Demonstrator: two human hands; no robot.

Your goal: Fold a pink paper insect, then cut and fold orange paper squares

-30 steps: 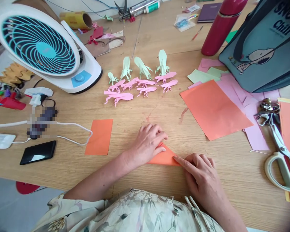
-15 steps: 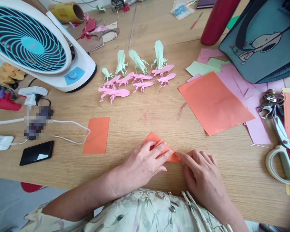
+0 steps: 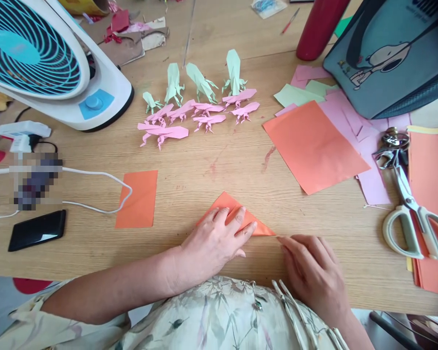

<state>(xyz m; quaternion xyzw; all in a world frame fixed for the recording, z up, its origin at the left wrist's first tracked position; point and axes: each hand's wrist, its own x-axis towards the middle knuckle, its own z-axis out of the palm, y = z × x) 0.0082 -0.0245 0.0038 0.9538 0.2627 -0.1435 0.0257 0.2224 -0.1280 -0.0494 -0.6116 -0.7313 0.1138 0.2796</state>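
The folded orange paper (image 3: 224, 201) lies on the desk (image 3: 190, 187) near its front edge, its long side toward the person's shirt (image 3: 200, 316). The left hand (image 3: 209, 245) rests over it, fingers spread and pressing it flat (one upper corner shows past them). The right hand (image 3: 314, 270) is at its right tip, fingers curled and closed together (whether they touch the tip, I cannot tell).

Beyond the folded paper, bare wood runs up to the pink figures (image 3: 171, 131), with the green figures (image 3: 234, 73) behind. Left of it, a bare strip separates it from the small orange sheet (image 3: 142, 204), which a white cable (image 3: 105, 210) crosses. Up and right of it lies the large orange sheet (image 3: 314, 146); farther right, past more open wood, are the scissors (image 3: 407, 199).
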